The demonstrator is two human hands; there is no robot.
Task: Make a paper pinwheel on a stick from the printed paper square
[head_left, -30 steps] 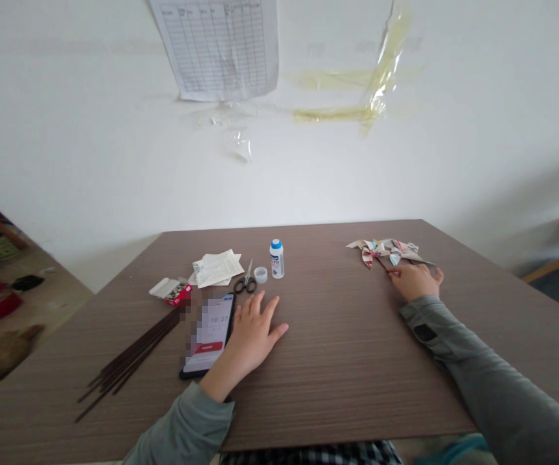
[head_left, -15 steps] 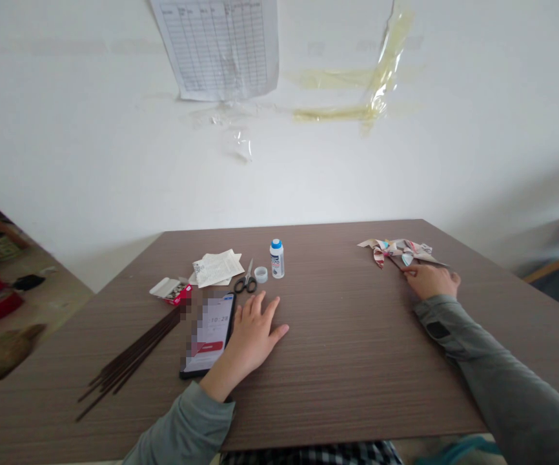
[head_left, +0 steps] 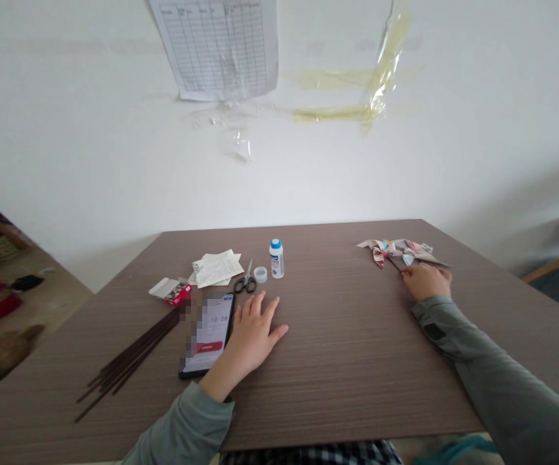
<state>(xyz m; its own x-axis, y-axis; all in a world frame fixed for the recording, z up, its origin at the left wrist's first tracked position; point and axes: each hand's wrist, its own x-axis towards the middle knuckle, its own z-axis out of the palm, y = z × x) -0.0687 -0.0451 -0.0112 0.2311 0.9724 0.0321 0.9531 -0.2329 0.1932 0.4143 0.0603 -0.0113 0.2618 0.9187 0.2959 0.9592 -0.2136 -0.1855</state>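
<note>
the paper pinwheel (head_left: 396,251) lies at the far right of the surface (head_left: 337,394), its stick (head_left: 396,263) pinched in my curled right hand (head_left: 426,282). my left hand (head_left: 255,339) rests open and flat just beside my phone (head_left: 210,336), near the scissors (head_left: 246,282) and glue bottle (head_left: 276,258).

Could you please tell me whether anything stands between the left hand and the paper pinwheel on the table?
Nothing visible does. No object lies on the tabletop between the left hand and the paper pinwheel. The right hand is at the pinwheel's lower right, off that path.
</note>
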